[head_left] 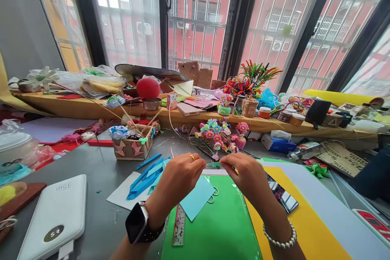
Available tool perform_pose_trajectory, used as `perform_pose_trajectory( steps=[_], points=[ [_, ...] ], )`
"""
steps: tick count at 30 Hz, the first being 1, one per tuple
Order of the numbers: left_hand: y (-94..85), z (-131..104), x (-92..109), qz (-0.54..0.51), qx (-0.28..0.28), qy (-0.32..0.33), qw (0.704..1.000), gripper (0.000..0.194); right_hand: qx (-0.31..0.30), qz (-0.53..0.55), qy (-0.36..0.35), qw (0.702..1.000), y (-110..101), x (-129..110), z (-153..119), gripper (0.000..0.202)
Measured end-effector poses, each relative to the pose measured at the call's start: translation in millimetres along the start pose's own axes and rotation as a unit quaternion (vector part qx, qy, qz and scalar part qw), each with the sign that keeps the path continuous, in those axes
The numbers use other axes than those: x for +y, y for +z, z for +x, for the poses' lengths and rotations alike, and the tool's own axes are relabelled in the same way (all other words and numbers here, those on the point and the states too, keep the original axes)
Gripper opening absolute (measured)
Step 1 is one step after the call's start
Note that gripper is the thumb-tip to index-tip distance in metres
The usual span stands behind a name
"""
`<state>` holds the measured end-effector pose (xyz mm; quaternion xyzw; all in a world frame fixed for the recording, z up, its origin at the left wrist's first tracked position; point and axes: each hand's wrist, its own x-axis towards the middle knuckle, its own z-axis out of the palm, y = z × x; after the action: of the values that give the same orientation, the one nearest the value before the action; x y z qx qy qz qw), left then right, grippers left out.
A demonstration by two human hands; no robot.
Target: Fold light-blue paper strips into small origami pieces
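Note:
My left hand (183,170), with a ring and a black watch, is closed in a pinch above the green folder (219,219). Opposite it, my right hand (243,170), with a beaded bracelet, pinches too. A thin green strip (213,164) spans the small gap between the fingertips; its kind is too small to make out. Below the left hand lie a light blue paper square (196,199) and a patterned ruler (179,225). The handle loops of scissors (213,196) show from under the square. Folded blue paper strips (143,183) lie on white paper left of my hands.
A white power bank (55,215) lies at left. A cardboard box (132,148) holds sticks and paper flowers. Fuzzy flowers (216,130) stand behind my hands. A phone (283,195) rests on yellow paper (274,227) at right. Craft supplies crowd the ledge (195,121) below the window.

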<state>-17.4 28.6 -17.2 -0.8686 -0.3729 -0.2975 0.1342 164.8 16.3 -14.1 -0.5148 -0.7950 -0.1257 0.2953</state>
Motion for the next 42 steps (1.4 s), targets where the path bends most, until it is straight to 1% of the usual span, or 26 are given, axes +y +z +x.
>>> perform_pose_trajectory(
  steps=[3,5,7,8,10,11,12,14,18,28,32,34,36,38,42],
  points=[
    [0.2,0,-4,0.005,-0.003,-0.003,1.000,0.020,0.020,-0.049,0.030,0.998,-1,8,-1,0.012],
    [0.6,0,-4,0.014,-0.014,-0.007,1.000,0.019,0.035,-0.057,0.060,0.996,-1,12,-2,0.013],
    [0.9,0,-1,0.021,-0.024,-0.010,0.999,0.019,0.049,-0.022,0.068,0.996,-2,12,-1,0.013],
    [1.1,1,1,0.024,-0.029,-0.009,0.999,0.019,0.050,0.009,0.057,0.997,-1,11,-1,0.011],
    [1.7,1,5,0.026,-0.041,-0.004,0.999,0.018,0.037,0.078,0.012,0.996,0,4,0,0.011],
    [2.2,1,7,0.026,-0.045,0.000,0.999,0.018,0.022,0.099,-0.005,0.995,1,1,1,0.015],
    [2.8,2,8,0.025,-0.047,0.001,0.999,0.017,0.007,0.114,-0.017,0.993,2,-3,1,0.016],
    [3.8,1,9,0.022,-0.047,-0.001,0.999,0.017,-0.018,0.112,-0.019,0.993,5,-10,2,0.009],
    [4.2,1,4,0.008,-0.049,-0.003,0.999,0.017,-0.035,0.087,-0.010,0.996,7,-12,3,0.011],
    [-1.8,-1,-9,0.035,-0.012,-0.010,0.999,0.018,-0.013,0.064,-0.011,0.998,7,-2,1,0.013],
    [-6.5,-3,-16,0.061,0.018,-0.044,0.997,0.020,-0.022,0.046,0.014,0.999,6,0,1,0.013],
    [-6.5,-2,-15,0.056,0.038,-0.052,0.996,0.018,-0.030,0.047,0.015,0.998,6,-1,2,0.013],
    [-3.8,-1,-10,0.027,0.045,-0.033,0.998,0.015,-0.038,0.061,-0.002,0.997,6,-4,2,0.012],
    [0.3,0,-2,0.008,0.023,-0.003,1.000,0.014,-0.042,0.070,-0.021,0.996,7,-8,3,0.012],
    [5.5,1,6,0.016,-0.019,-0.006,1.000,0.016,-0.035,0.067,-0.028,0.997,9,-12,3,0.012]
  ],
)
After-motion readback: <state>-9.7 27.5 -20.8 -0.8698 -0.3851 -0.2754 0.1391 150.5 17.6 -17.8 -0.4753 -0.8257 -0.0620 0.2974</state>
